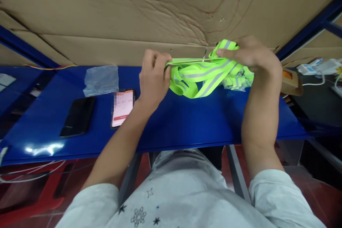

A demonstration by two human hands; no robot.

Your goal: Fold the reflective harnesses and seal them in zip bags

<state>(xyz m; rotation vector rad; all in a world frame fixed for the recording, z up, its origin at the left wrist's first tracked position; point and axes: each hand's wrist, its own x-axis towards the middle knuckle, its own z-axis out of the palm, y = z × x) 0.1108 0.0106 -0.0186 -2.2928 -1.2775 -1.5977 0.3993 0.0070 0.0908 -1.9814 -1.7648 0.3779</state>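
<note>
A neon yellow-green reflective strap [205, 73] with grey stripes stretches between my hands above the blue table. My left hand [156, 74] is closed around its left end, fingers curled. At the other end my right hand [248, 55] grips a bunched part of the strap, its thumb across the top; the fingers behind are blurred and partly hidden. Loose loops sag between the two hands. Just beyond my right wrist lies a clear plastic bag [236, 83] with more neon material in or under it.
On the blue table [181, 121] to the left are a clear plastic bag [101, 80], a dark phone [78, 117] and a lit phone [123, 108]. A cardboard box [291, 82] stands at the right, near white devices with cables [319, 67]. A cardboard wall [107, 17] rises behind.
</note>
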